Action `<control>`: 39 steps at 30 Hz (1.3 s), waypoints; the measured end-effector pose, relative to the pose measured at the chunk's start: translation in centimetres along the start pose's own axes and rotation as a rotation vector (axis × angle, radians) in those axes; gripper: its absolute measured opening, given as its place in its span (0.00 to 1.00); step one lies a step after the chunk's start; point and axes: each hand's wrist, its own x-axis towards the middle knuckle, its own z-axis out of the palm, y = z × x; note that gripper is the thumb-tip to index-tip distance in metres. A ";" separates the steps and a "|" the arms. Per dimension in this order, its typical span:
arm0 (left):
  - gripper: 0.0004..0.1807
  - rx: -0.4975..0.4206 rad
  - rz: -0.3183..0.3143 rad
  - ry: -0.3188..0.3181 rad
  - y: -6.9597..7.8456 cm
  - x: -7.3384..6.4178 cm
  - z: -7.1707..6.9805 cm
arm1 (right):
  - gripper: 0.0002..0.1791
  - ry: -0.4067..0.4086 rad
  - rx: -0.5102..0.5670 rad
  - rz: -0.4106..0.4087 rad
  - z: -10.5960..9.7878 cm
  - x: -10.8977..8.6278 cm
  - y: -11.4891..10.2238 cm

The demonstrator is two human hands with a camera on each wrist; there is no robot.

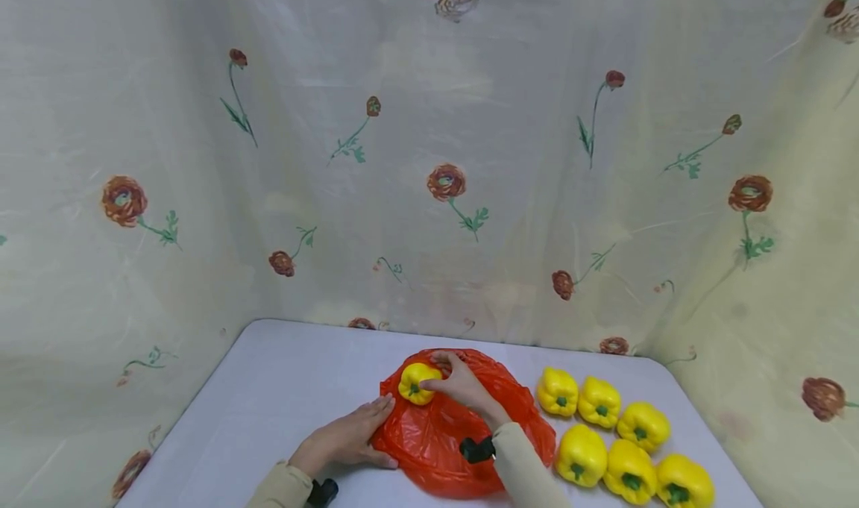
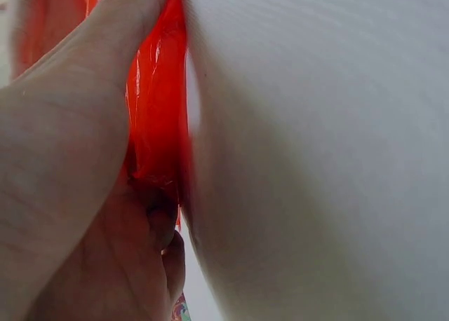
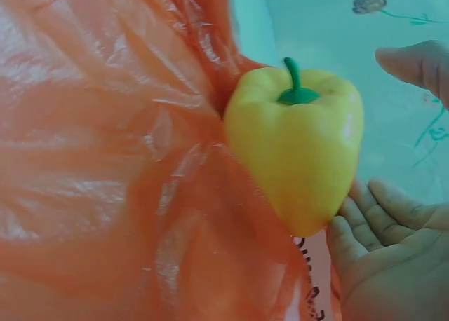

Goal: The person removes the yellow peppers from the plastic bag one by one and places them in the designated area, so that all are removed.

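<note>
A red plastic bag [image 1: 436, 441] lies spread on the white table. On its far left part sits a yellow bell pepper [image 1: 414, 383] with a green stem. My right hand [image 1: 463, 387] is at the pepper's right side. In the right wrist view, fingertips of the right hand [image 3: 393, 244] touch the lower end of the pepper [image 3: 298, 146], while the thumb stands apart from it. My left hand [image 1: 352, 433] rests along the bag's left edge, fingers extended. Close up in the left wrist view, the left hand [image 2: 77, 118] lies against the red plastic [image 2: 158, 104].
To the right of the bag, several more yellow bell peppers [image 1: 580, 454] lie in two rows on the table [image 1: 288, 374]. A pale curtain with printed flowers [image 1: 403, 217] hangs around the table's back and sides.
</note>
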 end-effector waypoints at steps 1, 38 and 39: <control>0.60 0.001 0.000 0.000 0.0 0.0 0.0 | 0.39 -0.001 -0.005 0.000 0.1 0.0 0.1; 0.60 -0.004 0.030 -0.003 -0.4 0.4 0.3 | 0.44 -0.016 -0.116 0.079 1.0 0.0 1.2; 0.60 -0.003 0.030 -0.003 -0.5 0.4 0.3 | 0.45 -0.022 -0.123 0.086 1.1 -0.1 1.2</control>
